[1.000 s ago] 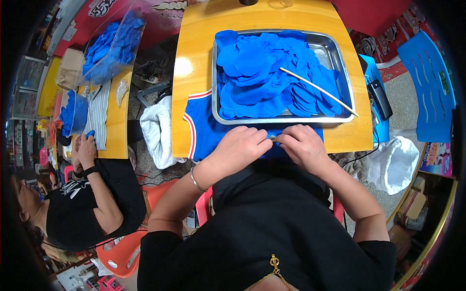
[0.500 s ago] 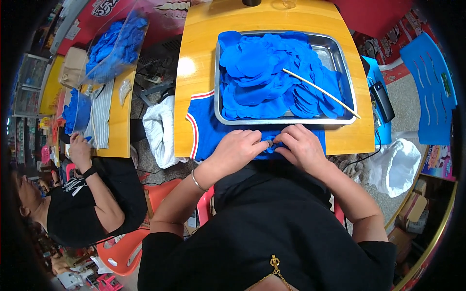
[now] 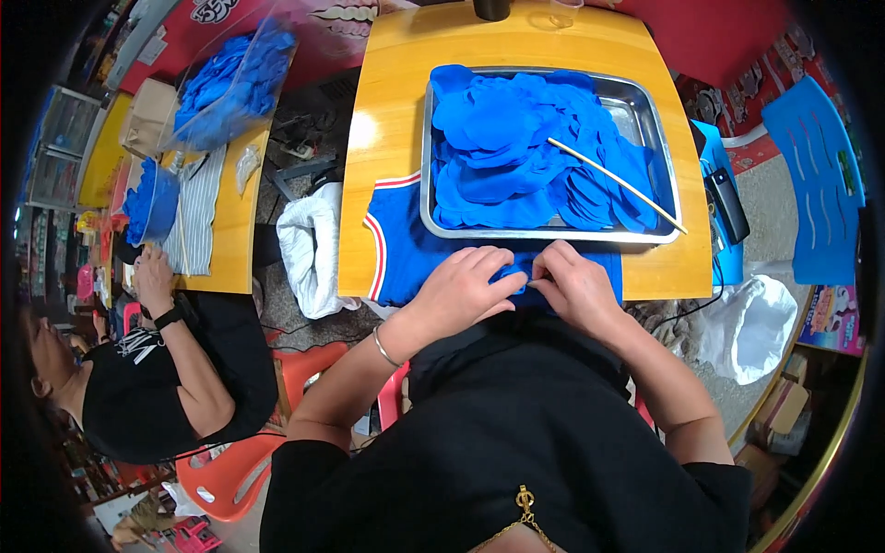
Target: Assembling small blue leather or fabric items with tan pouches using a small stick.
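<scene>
At the table's front edge my left hand [image 3: 468,288] is closed on a small blue fabric piece [image 3: 510,274], bunched between thumb and fingers. Close beside it, my right hand [image 3: 576,284] is pinched at the edge of the same piece; whatever its fingertips hold is too small to make out. Both hands are over a blue sleeveless jersey [image 3: 399,217] with red and white trim, spread on the table. Just beyond them a metal tray [image 3: 553,236] rests partly on the jersey. It is heaped with thin blue fabric pieces [image 3: 502,115] with rounded edges, and a thin wooden stick [image 3: 616,178] lies across them.
A white cloth sack [image 3: 309,249] stands left of the wooden table [image 3: 387,101], another white bag [image 3: 751,327] at right. Blue plastic chairs [image 3: 811,184] and a dark phone [image 3: 728,203] are to the right. At the left table a person [image 3: 166,369] works near a clear bin [image 3: 230,88] of blue fabric.
My hands have drawn slightly apart, and the left fingers have turned, showing more of the blue piece. The whole view has shifted a little.
</scene>
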`<state>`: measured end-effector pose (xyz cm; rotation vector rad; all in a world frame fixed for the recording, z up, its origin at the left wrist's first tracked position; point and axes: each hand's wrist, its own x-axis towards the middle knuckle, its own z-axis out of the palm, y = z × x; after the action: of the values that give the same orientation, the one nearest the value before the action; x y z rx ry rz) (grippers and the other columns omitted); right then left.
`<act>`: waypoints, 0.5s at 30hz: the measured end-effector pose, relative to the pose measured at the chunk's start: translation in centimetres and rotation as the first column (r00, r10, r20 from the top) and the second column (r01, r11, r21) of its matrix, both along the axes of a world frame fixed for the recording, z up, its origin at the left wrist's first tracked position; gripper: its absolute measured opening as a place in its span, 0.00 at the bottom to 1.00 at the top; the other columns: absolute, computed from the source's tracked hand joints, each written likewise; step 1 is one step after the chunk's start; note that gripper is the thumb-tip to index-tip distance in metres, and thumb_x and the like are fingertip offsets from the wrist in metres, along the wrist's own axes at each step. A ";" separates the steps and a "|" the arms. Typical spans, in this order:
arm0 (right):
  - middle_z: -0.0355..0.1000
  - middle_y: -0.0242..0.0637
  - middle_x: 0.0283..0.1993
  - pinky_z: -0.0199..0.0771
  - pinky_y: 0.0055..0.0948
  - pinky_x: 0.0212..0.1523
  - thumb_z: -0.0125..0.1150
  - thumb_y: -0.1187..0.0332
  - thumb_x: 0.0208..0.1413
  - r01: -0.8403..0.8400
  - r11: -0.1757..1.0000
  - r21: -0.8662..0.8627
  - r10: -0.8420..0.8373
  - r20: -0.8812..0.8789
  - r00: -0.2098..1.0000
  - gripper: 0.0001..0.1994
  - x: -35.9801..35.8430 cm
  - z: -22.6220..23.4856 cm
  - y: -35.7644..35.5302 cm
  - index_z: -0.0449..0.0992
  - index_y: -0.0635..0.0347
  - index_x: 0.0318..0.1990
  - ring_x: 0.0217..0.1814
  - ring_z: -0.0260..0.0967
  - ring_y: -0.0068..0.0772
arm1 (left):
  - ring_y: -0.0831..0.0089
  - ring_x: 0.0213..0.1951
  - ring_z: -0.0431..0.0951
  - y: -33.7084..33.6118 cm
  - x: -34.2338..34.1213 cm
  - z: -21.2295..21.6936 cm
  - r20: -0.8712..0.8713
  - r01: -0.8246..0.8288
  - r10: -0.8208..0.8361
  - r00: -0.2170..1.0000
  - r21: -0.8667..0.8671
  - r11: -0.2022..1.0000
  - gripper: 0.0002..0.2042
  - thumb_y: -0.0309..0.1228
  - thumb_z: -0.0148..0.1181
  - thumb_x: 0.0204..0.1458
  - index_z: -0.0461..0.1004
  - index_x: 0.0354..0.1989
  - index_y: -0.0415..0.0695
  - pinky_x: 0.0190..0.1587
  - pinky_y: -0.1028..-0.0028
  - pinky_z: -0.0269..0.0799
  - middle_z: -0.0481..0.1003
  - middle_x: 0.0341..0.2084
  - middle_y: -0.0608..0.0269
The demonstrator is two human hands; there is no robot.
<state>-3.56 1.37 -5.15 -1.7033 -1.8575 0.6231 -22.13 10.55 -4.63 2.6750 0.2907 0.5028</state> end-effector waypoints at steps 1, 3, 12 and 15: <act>0.65 0.38 0.33 0.68 0.36 0.29 0.59 0.72 0.44 -0.004 1.000 0.026 0.003 0.006 1.000 0.07 -0.1 -0.1 0.0 0.68 0.58 0.31 0.33 0.68 0.42 | 0.62 0.39 0.71 0.0 0.1 0.0 -0.001 -0.008 0.008 1.000 0.014 1.000 0.12 0.33 0.63 0.40 0.71 0.33 0.45 0.39 0.68 0.67 0.69 0.35 0.58; 0.65 0.38 0.33 0.68 0.37 0.29 0.59 0.72 0.44 -0.009 0.999 0.054 0.008 0.014 1.000 0.07 -0.1 -0.4 -0.2 0.68 0.58 0.31 0.33 0.68 0.43 | 0.62 0.40 0.71 0.0 0.1 -0.3 0.000 -0.018 0.018 1.000 0.029 0.999 0.12 0.33 0.63 0.40 0.72 0.34 0.46 0.39 0.68 0.67 0.69 0.36 0.58; 0.65 0.37 0.32 0.69 0.37 0.29 0.59 0.72 0.44 0.019 0.994 0.106 -0.025 0.058 0.998 0.07 0.0 -0.4 0.2 0.68 0.58 0.31 0.32 0.68 0.42 | 0.65 0.39 0.71 0.7 0.2 -1.0 0.103 0.003 -0.015 0.995 0.112 0.994 0.09 0.28 0.56 0.40 0.73 0.32 0.48 0.38 0.70 0.67 0.69 0.34 0.59; 0.65 0.39 0.33 0.69 0.39 0.29 0.59 0.72 0.44 -0.006 0.992 0.123 -0.001 0.054 0.999 0.07 -0.6 -1.1 0.9 0.67 0.57 0.31 0.33 0.68 0.45 | 0.65 0.36 0.70 0.6 -0.7 -1.4 0.131 -0.121 0.099 0.986 0.173 0.977 0.06 0.30 0.57 0.38 0.71 0.27 0.47 0.35 0.69 0.66 0.67 0.29 0.60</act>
<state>-4.16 2.25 -6.29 -1.6532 -1.8948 0.4577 -22.80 11.11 -6.07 2.7982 0.3756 0.7574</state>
